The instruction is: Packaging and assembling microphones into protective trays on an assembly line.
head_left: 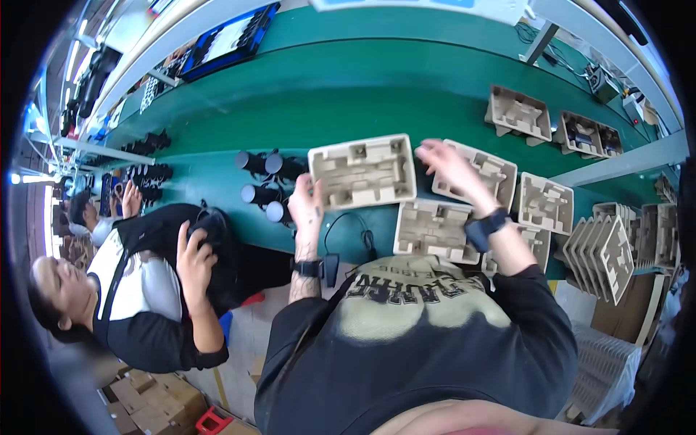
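Note:
A beige moulded-pulp tray [362, 174] with shaped hollows sits in front of me, tilted a little on the green bench. My left hand [306, 206] grips its left edge, thumb on the rim. Just off its right edge, my right hand [448, 165] hangs with fingers apart, holding nothing. Under and beside my right forearm lie more pulp trays, one behind the wrist [493, 170] and one nearer my body [435, 230]. Left of my left hand stand several dark cylindrical devices [264, 194] with grey ends. A black cable [368, 239] lies near my shirt.
Two pulp trays [518, 116] stand at the far right, one holding dark parts. A nested stack of trays [598, 250] leans at the right edge. A co-worker [159, 290] sits at the left, holding a dark object. A blue-framed tray [228, 40] lies at the back left.

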`<control>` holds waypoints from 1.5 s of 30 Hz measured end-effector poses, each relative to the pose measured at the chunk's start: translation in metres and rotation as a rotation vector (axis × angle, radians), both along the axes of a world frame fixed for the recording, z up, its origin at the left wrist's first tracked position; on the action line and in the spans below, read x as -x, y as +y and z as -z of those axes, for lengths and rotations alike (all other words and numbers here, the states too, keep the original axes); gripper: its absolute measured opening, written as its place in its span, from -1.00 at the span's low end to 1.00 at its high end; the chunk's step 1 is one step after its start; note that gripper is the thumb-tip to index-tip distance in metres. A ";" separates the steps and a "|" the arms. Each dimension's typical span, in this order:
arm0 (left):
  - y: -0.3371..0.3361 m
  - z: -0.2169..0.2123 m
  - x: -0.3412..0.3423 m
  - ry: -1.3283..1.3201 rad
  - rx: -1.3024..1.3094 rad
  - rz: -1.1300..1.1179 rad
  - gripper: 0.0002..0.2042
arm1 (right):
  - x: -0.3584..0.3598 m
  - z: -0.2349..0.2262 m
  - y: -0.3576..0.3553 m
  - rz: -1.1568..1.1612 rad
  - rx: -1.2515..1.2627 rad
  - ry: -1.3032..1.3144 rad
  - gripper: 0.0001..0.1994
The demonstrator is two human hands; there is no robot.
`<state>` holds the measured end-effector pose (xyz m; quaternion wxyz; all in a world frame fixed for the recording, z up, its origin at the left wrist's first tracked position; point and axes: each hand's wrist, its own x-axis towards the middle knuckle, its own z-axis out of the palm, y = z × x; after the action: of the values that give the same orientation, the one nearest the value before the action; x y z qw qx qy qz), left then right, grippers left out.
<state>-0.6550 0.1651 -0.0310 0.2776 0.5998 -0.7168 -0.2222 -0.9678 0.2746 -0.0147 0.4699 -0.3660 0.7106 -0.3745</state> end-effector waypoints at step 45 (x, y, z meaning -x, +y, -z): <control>0.102 -0.256 -0.009 1.572 -0.405 1.228 -0.93 | -0.116 -0.042 -0.167 -0.761 0.643 0.346 -0.44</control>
<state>-0.6455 0.2670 0.2249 0.4014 -0.1521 -0.4643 -0.7747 -0.8522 0.1078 0.0278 0.3123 -0.7805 0.4438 -0.3104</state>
